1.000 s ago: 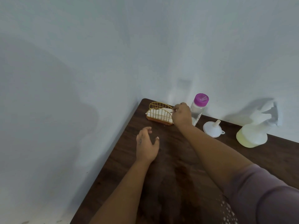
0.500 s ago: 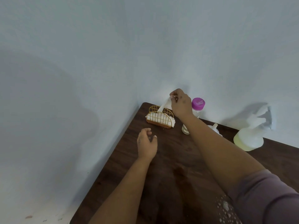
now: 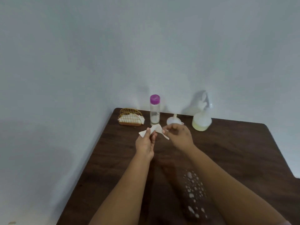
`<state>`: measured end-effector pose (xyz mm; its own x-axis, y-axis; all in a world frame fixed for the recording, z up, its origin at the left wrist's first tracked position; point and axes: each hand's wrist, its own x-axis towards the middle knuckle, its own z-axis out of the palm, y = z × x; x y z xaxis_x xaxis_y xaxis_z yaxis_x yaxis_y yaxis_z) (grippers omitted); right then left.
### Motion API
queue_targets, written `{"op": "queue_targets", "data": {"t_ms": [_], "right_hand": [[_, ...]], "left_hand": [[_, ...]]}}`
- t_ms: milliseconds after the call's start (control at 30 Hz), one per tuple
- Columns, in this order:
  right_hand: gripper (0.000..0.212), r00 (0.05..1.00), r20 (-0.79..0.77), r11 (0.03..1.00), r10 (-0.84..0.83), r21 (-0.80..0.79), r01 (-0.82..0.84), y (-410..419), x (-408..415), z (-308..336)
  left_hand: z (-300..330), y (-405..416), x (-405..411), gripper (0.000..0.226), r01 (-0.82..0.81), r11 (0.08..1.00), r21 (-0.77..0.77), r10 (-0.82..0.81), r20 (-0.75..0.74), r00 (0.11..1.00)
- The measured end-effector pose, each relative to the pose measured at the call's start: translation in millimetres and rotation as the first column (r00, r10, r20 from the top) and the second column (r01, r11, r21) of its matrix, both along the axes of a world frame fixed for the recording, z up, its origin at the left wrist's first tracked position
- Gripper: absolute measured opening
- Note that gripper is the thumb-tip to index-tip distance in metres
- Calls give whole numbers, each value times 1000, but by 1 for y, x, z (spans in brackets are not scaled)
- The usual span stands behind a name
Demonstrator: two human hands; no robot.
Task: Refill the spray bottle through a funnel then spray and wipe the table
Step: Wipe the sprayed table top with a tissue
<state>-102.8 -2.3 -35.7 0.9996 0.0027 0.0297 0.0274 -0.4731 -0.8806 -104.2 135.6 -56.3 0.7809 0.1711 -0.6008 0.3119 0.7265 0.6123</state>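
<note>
Tissue (image 3: 154,131), white and crumpled, held above the table (image 3: 227,151) between both hands, just near of the bottle. The left hand (image 3: 145,144) pinches its left part, thumb and fingertips (image 3: 148,130) closed on the paper, a corner sticking out to the left past them. The right hand (image 3: 180,137) pinches the right part, fingers (image 3: 164,131) curled on it, a strip of tissue hanging down and right below them. Between the two grips the tissue bunches upward. Far of the hands, in a row along the wall: a gold wire holder (image 3: 130,117) with more tissues at the left; a clear bottle (image 3: 154,110) with a purple cap, upright; a white funnel (image 3: 174,121) resting upside down, spout up; a spray bottle (image 3: 201,117) holding yellowish liquid at the right. White droplets (image 3: 194,192) lie on the near part of the table, between the forearms.
</note>
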Motion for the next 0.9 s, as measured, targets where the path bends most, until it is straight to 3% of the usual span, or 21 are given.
{"op": "queue_targets", "data": {"t_ms": [133, 200, 333, 400, 500, 567, 633, 700, 767, 800, 867, 900], "right_hand": [[7, 971, -232, 998, 59, 10, -58, -79, -63, -16], [13, 947, -313, 997, 77, 37, -69, -109, -96, -22], [61, 958, -264, 989, 108, -71, -132, -139, -155, -33], [54, 979, -184, 981, 84, -159, -114, -144, -179, -38], [40, 984, -171, 991, -44, -130, 22, -165, -203, -43], [30, 948, -280, 988, -151, -71, 136, -189, -210, -53], [24, 843, -487, 936, -229, 128, 328, -211, -211, -63], [27, 705, -646, 826, -293, 200, 527, -230, -208, -69], [32, 644, -680, 852, -351, 53, 521, -245, -194, -72], [32, 639, -674, 919, -371, -165, 359, -248, -187, -67], [25, 744, -491, 829, -454, -539, 150, -248, -171, -63], [28, 802, -395, 788, -448, -598, 145, -246, -163, -68]], "left_hand": [[-14, -41, -43, 11, 164, 939, 301, -153, -58, 986], [-20, -65, -68, 11, 294, 892, 343, -283, -83, 956], [-21, -129, -121, 4, 553, 751, 361, -555, -108, 825], [-19, -156, -139, 4, 594, 709, 380, -600, -118, 791], [-12, -177, -150, 8, 591, 735, 331, -606, -69, 792], [-10, -178, -155, 9, 597, 743, 303, -618, -31, 786], [-18, -171, -159, 6, 593, 702, 394, -619, -74, 782], [-33, -156, -161, 8, 555, 552, 623, -595, -173, 785], [-50, -136, -164, 10, 483, 309, 820, -575, -244, 781], [-58, -126, -166, 11, 443, 188, 876, -580, -265, 771], [-72, -110, -166, 17, 391, -28, 920, -603, -327, 727], [-77, -105, -164, 20, 385, -111, 916, -610, -369, 702]]}}
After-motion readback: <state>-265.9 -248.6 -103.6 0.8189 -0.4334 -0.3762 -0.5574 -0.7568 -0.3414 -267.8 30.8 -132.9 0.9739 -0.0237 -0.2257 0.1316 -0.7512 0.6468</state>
